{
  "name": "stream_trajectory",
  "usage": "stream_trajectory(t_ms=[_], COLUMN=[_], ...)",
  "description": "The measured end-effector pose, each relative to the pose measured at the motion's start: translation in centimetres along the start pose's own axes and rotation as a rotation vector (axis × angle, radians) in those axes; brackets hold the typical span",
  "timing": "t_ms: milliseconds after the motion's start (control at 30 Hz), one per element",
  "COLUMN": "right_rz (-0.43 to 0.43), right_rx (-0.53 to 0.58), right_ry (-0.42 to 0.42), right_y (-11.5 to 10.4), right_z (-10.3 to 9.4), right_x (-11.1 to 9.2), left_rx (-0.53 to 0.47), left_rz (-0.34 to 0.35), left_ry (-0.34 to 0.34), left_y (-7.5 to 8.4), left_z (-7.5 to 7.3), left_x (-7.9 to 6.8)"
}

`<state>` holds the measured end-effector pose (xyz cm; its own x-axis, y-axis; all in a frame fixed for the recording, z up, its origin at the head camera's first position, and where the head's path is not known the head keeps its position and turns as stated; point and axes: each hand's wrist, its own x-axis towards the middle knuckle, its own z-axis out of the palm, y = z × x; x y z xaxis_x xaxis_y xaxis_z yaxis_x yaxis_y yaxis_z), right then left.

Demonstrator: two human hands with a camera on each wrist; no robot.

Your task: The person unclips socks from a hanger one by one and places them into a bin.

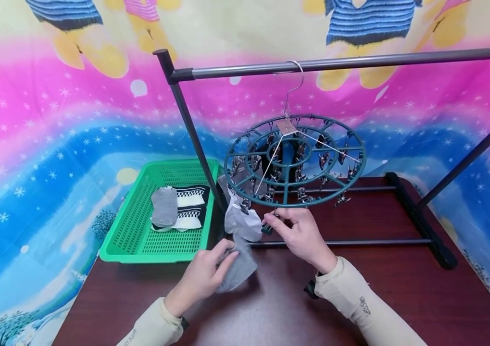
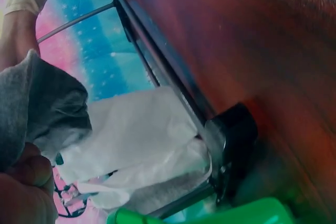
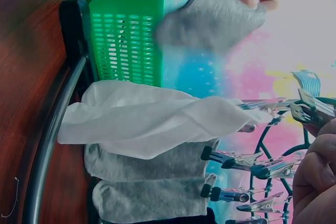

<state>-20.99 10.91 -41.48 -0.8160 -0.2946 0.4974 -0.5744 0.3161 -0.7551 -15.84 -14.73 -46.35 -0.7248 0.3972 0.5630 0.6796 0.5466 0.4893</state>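
My left hand [image 1: 201, 276] pinches a grey sock [image 1: 240, 269], which droops over the table in front of the hanger. With thumb and fingers my right hand [image 1: 303, 235] pinches a dark green clip [image 1: 266, 228] at the near edge of a round drying hanger [image 1: 285, 185]. White socks [image 3: 142, 121] hang from the hanger's left side, beside the clip in my right hand. Behind them in the right wrist view are hanging grey socks [image 3: 152, 200], held at their cuffs by clips [image 3: 226, 194]. Black cloth shows through the hanger's rings.
A green basket [image 1: 112, 245] on the left of the table [image 1: 288, 307] holds a folded grey sock [image 1: 164, 206] and black-and-white checked socks [image 1: 190, 197]. The hanger's hook loops over the rack's top rail [image 1: 370, 63]. The rack's lower bars cross the table behind my hands.
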Motion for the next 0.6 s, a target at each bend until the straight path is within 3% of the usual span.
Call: stream_trajectory(t_ms=[200, 600], right_rz=[0.009, 0.059], right_rx=[-0.011, 0.025], right_ry=[0.023, 0.002], right_y=[0.4, 0.8], right_z=[0.0, -0.4], right_x=[-0.1, -0.4], left_rx=[-0.026, -0.042], left_rz=[0.053, 0.068], left_ry=[0.034, 0.174], left_y=[-0.2, -1.1], left_z=[-1.5, -5.2], left_x=[0.1, 1.5])
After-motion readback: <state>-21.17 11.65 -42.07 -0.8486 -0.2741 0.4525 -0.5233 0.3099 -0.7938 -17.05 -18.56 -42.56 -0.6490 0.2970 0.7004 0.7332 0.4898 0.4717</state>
